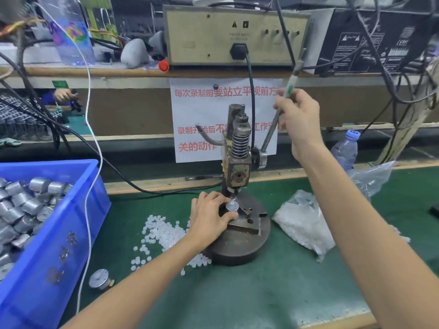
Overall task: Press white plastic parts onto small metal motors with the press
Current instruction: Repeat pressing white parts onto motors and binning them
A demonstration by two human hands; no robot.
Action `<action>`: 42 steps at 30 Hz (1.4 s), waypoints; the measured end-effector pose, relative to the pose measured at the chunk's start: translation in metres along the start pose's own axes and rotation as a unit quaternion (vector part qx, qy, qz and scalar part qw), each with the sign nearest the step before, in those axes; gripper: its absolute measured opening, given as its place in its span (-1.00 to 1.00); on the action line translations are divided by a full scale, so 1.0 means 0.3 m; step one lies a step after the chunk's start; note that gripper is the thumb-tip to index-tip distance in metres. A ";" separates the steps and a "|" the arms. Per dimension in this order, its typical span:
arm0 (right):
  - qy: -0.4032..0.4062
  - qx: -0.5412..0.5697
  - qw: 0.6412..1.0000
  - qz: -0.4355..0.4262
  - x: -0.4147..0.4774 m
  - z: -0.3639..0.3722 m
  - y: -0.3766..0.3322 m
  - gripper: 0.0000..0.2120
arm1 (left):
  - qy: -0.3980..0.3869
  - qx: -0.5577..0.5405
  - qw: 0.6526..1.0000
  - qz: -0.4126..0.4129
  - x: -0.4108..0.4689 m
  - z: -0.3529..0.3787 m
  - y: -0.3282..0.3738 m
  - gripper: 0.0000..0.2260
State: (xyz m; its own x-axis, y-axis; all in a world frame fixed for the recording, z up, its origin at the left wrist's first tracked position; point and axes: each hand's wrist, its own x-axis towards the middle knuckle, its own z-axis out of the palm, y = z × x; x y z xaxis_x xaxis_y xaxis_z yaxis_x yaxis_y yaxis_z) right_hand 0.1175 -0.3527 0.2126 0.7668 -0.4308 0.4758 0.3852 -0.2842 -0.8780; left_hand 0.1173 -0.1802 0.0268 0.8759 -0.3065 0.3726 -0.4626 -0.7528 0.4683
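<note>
A small hand press (238, 160) stands on a round dark base (240, 245) in the middle of the green mat. A small metal motor (232, 207) sits upright on the press fixture under the ram. My left hand (209, 217) holds the motor between thumb and fingers. My right hand (298, 117) grips the press lever (270, 134), which is raised and slants up to the right. Loose white plastic parts (159, 233) lie scattered on the mat left of the base.
A blue bin (78, 224) with several metal motors stands at the left. One motor (101, 279) lies on the mat near it. A plastic bag of white parts (304, 222) lies right of the press. A water bottle (345, 150) and cables stand behind.
</note>
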 end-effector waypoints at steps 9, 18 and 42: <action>0.038 0.042 0.988 -0.141 -0.286 -0.050 0.080 -0.89 | -0.001 0.019 1.000 0.002 0.004 -0.003 0.004 -0.61; 0.078 0.014 0.980 -0.180 -0.310 -0.028 0.118 -0.87 | 0.004 0.027 1.000 0.010 0.005 0.001 0.000 -0.61; -0.267 -0.106 0.937 0.201 -0.541 -0.260 0.358 -0.88 | -0.032 -0.109 0.985 0.133 -0.218 0.025 0.189 -0.77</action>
State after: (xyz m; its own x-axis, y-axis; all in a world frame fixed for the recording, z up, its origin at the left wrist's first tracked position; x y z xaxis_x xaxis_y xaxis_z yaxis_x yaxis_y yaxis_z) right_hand -0.0055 -0.3801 0.0453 0.9973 -0.0648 -0.0336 -0.0558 -0.3786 -0.9239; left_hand 0.0349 -0.2071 0.0231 0.7236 -0.5167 0.4577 -0.6889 -0.4997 0.5250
